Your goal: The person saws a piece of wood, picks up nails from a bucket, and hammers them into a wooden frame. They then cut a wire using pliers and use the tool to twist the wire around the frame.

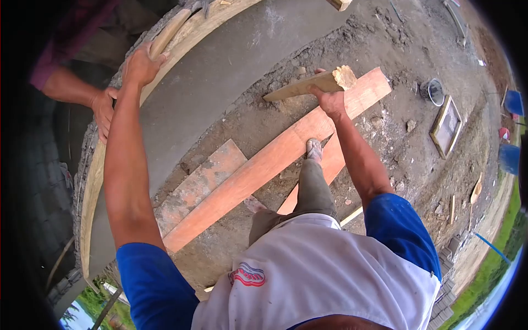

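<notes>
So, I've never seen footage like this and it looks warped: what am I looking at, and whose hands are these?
It is one picture from a camera worn on a person's head, looking down; the lens bends the edges. Their left hand grips the curved wooden rim of a smooth grey cement surface. Their right hand holds a wooden float. Below, their foot stands on orange planks over dirt. The far-left hand is a co-worker's.

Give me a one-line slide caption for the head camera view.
Left hand grips a curved wooden rim beside grey cement; right hand holds a wooden float; co-worker's hand alongside.
</notes>
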Demonstrator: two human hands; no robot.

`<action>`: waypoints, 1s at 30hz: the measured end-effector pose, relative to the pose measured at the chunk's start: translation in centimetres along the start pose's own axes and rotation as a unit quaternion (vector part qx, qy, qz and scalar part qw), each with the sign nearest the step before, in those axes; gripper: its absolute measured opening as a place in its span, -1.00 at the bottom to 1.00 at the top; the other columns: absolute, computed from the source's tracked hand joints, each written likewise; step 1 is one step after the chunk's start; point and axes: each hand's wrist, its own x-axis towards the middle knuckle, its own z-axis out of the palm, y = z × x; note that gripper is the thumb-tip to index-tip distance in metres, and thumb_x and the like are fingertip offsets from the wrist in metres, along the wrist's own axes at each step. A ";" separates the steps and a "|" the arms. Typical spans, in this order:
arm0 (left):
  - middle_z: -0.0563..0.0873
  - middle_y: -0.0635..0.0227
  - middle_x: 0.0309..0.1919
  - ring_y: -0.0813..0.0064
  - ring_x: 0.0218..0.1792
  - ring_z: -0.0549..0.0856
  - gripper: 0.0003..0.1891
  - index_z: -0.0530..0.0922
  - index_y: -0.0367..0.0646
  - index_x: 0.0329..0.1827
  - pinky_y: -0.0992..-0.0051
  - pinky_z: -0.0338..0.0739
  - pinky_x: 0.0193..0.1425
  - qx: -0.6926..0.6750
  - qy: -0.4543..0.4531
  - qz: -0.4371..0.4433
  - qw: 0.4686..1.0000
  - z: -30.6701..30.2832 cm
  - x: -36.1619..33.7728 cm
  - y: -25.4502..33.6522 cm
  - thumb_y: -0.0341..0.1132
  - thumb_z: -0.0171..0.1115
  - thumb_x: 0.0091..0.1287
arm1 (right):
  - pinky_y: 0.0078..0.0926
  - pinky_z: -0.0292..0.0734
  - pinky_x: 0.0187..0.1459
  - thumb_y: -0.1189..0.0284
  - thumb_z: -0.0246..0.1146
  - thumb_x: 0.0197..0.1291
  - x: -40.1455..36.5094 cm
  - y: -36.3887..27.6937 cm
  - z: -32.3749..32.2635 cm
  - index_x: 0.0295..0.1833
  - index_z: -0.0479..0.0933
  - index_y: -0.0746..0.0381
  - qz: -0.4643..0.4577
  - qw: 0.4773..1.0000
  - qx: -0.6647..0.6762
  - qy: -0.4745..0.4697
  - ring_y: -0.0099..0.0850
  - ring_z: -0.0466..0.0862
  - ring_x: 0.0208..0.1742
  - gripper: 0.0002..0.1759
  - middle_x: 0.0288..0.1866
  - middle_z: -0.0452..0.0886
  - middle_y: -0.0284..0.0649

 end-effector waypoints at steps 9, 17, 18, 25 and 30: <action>0.62 0.02 0.08 -0.01 0.15 0.55 -0.38 0.47 0.00 0.34 0.14 0.39 0.28 0.128 0.142 0.001 0.982 1.8 -3.2 0.9 0.10 0.27 0.29 | -0.42 0.61 -0.08 0.35 0.53 -0.05 3.9 -17.1 1.2 -0.17 0.66 0.39 -0.104 0.983 -0.135 0.064 -0.41 0.74 -0.22 -0.61 -0.20 0.76 -0.09; 0.61 0.01 0.06 0.01 0.14 0.56 -0.54 0.53 -0.20 0.19 0.19 0.45 0.23 -0.257 -0.117 -0.017 0.959 6.6 -22.6 4.0 -0.26 0.37 0.24 | -0.45 0.58 -0.26 0.44 0.40 -0.01 2.3 -27.1 -7.4 -0.16 0.56 0.28 -0.246 0.953 0.113 0.138 -0.46 0.64 -0.34 -0.72 -0.36 0.63 -0.31; 0.60 -0.04 0.07 -0.02 0.16 0.55 -0.51 0.50 -0.23 0.20 0.18 0.45 0.23 -0.235 -0.192 -0.002 0.953 9.5 -26.7 2.6 -0.27 0.37 0.23 | -0.45 0.59 -0.20 0.47 0.43 -0.01 0.9 -27.5 -7.7 -0.18 0.59 0.34 -0.280 0.945 0.082 0.146 -0.43 0.67 -0.31 -0.73 -0.32 0.66 -0.23; 0.65 -0.07 0.08 0.12 0.15 0.63 -0.49 0.54 -0.28 0.16 0.27 0.51 0.22 -0.188 -0.583 0.080 0.787 19.5 -46.5 -6.1 -0.19 0.38 0.19 | -0.40 0.63 -0.06 0.68 0.41 -0.06 -16.3 -30.4 -11.4 -0.11 0.59 0.47 -0.363 0.888 -0.215 0.182 -0.36 0.72 -0.17 -0.67 -0.22 0.72 -0.09; 0.71 -0.05 -0.04 0.13 0.06 0.69 -0.40 0.58 -0.30 0.11 0.30 0.54 0.17 -0.145 -0.573 0.145 0.793 22.4 -45.8 -9.1 -0.07 0.46 0.10 | -0.39 0.58 -0.05 0.37 0.52 -0.21 -24.3 -30.8 -9.0 0.02 0.49 0.35 -0.192 0.890 -0.272 0.310 -0.38 0.66 -0.16 -0.39 -0.16 0.67 -0.18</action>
